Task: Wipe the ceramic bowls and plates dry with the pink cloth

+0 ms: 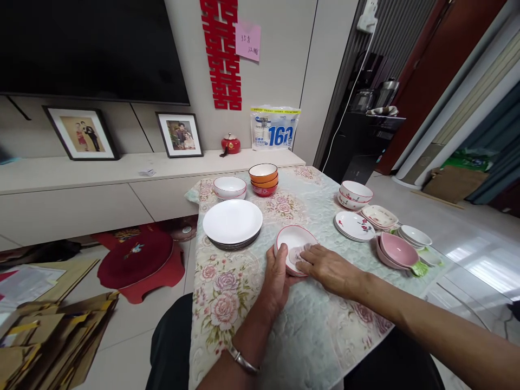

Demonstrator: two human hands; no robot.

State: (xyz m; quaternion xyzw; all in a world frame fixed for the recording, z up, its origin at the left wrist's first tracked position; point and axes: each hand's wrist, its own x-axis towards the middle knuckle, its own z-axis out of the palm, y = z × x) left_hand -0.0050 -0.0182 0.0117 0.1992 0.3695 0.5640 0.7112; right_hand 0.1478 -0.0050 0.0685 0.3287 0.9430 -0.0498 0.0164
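My left hand (277,273) grips the near left side of a white bowl (289,238) with a thin red rim, thumb over the rim and fingers underneath. The bowl is tilted toward me above the flowered tablecloth (227,311). My right hand (325,268) reaches in from the right, its fingers closed and pressing a thin whitish wipe (297,255) against the inside of the bowl. Part of the wipe is hidden under the fingers. To the left of the bowl lies a stack of white plates (233,221).
Behind the plates stand white bowls (229,187) and stacked orange and red bowls (264,180). Flowered bowls (356,195), small plates (355,226), square dishes (379,216) and pink dishes (400,250) sit at right. A wipes packet (275,129) stands on the cabinet (170,168).
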